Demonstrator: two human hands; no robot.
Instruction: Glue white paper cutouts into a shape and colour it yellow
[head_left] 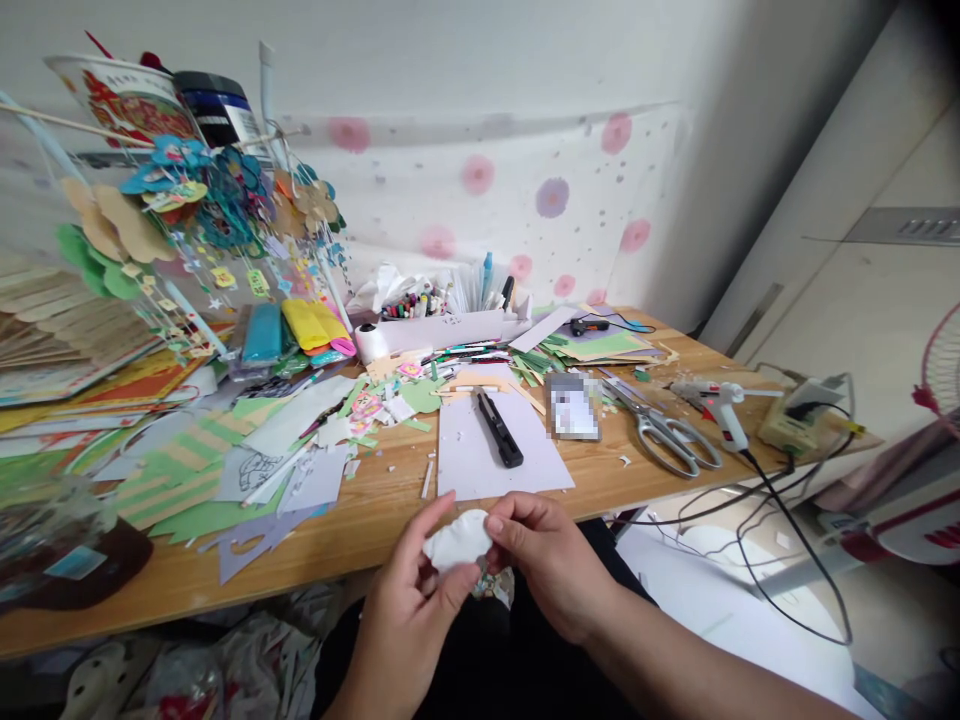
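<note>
A small white piece (459,540) with a rounded, wavy outline is between my two hands, just off the table's front edge above my lap. I cannot make out whether it is paper or something softer. My left hand (420,590) grips it from the left, with the thumb along its lower edge. On the other side, my right hand (540,550) pinches its right end between thumb and fingers. Just beyond them a black utility knife (498,428) lies on a pale lilac sheet (465,465).
Paper scraps (187,460) cover the table's left side. Large scissors (667,435) and a white glue gun (726,415) lie at right, near a power strip (799,415) with trailing cords. Paper hangings (240,200) dangle from a rack at left. A pen box (442,328) stands behind.
</note>
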